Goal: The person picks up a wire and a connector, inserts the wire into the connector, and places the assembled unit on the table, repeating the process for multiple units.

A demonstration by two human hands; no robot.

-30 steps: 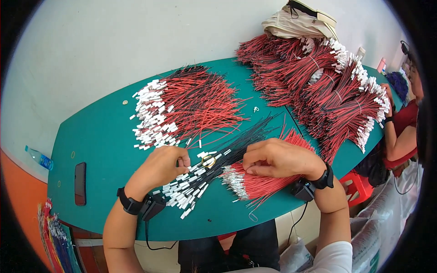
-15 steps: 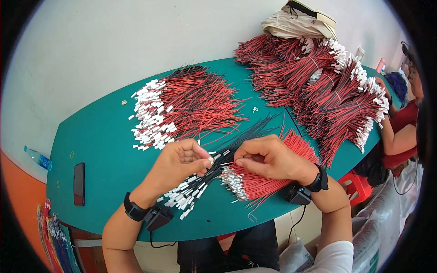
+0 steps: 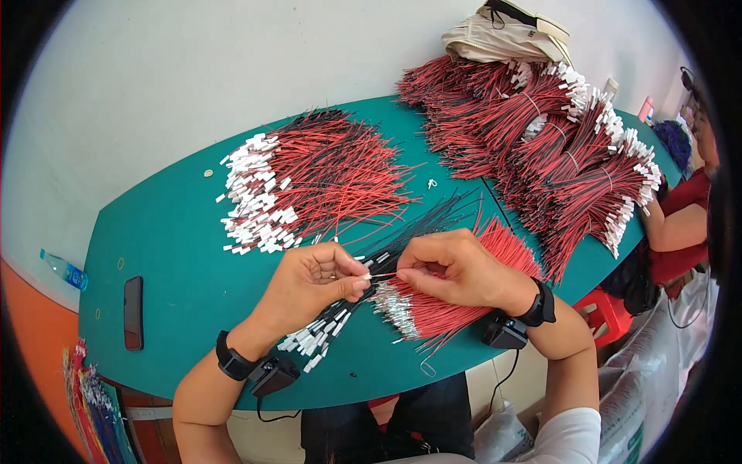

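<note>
Over the middle of the green table, my left hand (image 3: 315,277) pinches a small white connector (image 3: 367,277) between thumb and forefinger. My right hand (image 3: 456,267) grips a thin red wire (image 3: 384,275), whose end reaches the connector; whether it sits inside is too small to tell. Beneath my hands lies a spread of black wires (image 3: 433,216) with white connectors (image 3: 313,334) at their near ends. A thick pile of loose red wires (image 3: 452,313), with silvery tips on the left, lies under my right hand and wrist.
Red-and-black wires (image 3: 340,182) with white connectors lie heaped farther back. Tied bundles (image 3: 533,147) fill the right rear, below a beige bag (image 3: 502,39). A phone (image 3: 134,313) and a bottle (image 3: 66,269) are at left. Another person's arm (image 3: 680,232) is at right.
My left hand has moved slightly right, bringing the connector to the tip of the red wire. My right hand has stayed nearly still. The other person's hand has moved lower.
</note>
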